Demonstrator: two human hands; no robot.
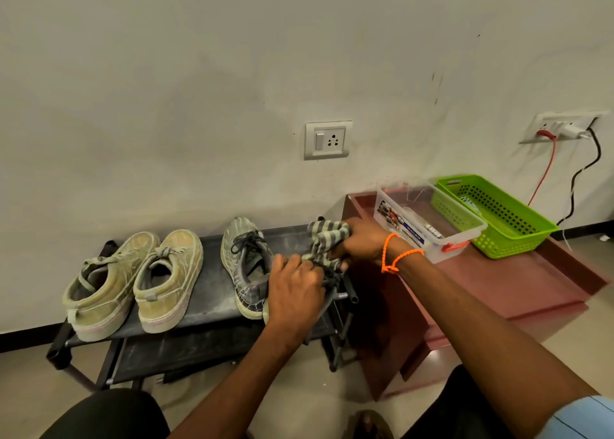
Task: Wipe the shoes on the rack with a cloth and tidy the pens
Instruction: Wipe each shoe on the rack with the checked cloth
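On rack (pixel 212 292), right end: left hand (pixel 295 289) curled around a grey shoe, mostly hidden; right hand (pixel 362 242) bunching striped cloth (pixel 327 239) over it. Best to steady firmly, wipe toe to heel. Pens apparently in clear box (pixel 428 229).

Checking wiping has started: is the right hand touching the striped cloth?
Touching. The head view shows the right hand with its fingers curled into the striped cloth, gripping it at the rack's right end.

Soft, even indoor light; faint shadows under the rack (pixel 206 305). Wide-angle bending at the edges; slight blur at the right edge.
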